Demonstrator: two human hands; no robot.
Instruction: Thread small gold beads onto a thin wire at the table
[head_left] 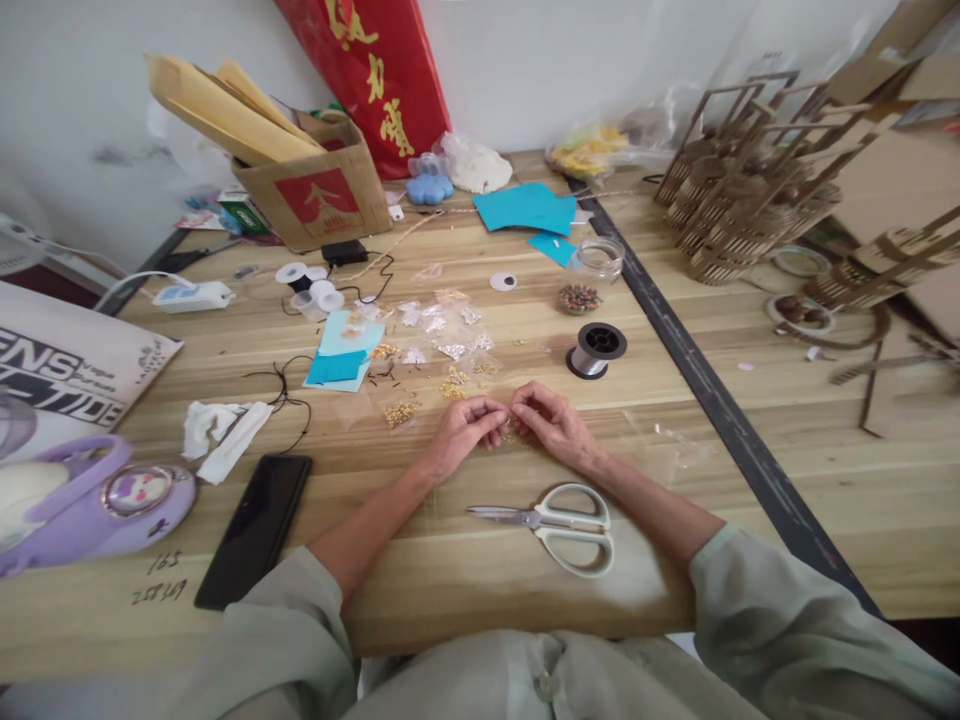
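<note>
My left hand and my right hand meet over the middle of the table, fingertips almost touching. Both are pinched closed around something tiny, perhaps gold-coloured, too small to name. Just beyond my left hand lie piles of small gold beads and more gold pieces. Behind my right hand stands a spool of thin, silvery wire or thread. A pair of scissors with pale handles rests between my forearms, blades pointing left.
Small bags of silvery pieces, blue cards and a jar of mixed beads lie farther back. At left are a black phone and a purple case. Wooden lantern-like frames stand at right.
</note>
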